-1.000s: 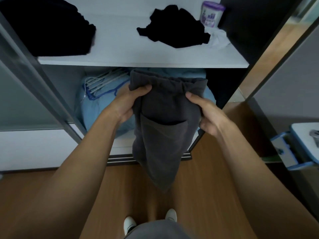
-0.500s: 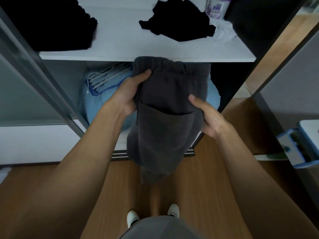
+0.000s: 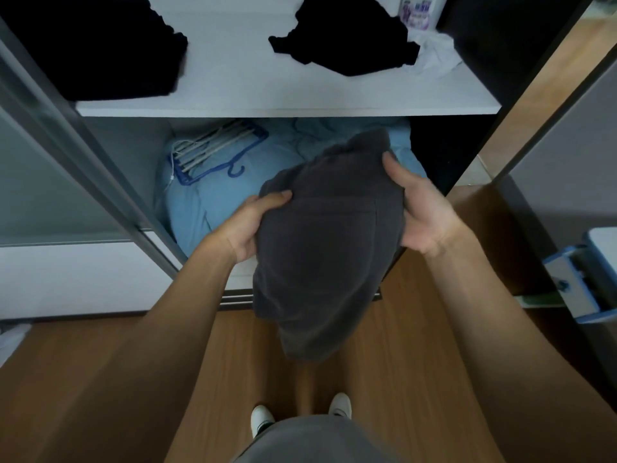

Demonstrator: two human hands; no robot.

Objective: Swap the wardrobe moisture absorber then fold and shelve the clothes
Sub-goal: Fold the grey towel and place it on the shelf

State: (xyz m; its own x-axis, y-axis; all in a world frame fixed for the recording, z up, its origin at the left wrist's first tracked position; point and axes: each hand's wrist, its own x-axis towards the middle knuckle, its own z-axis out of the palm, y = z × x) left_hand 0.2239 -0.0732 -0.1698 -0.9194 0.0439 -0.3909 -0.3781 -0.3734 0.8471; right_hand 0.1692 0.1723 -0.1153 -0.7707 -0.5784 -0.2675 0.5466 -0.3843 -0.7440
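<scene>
A partly folded grey garment (image 3: 327, 242) hangs over the floor (image 3: 417, 362) before the wardrobe's lower compartment, stretched between two hands held apart. The left hand (image 3: 253, 225) grips its left edge and the right hand (image 3: 424, 212) its right. Behind it lie blue bedding (image 3: 213, 202) and hangers (image 3: 217, 148); the white shelf (image 3: 283, 91) above carries a black pile (image 3: 93, 45), a black heap (image 3: 344, 38) and, far right, the absorber (image 3: 417, 8).

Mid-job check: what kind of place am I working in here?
Probably a bedroom wardrobe: a white shelf holding black clothes, hangers lying on blue bedding below, and a grey garment held by the left hand and right hand.
</scene>
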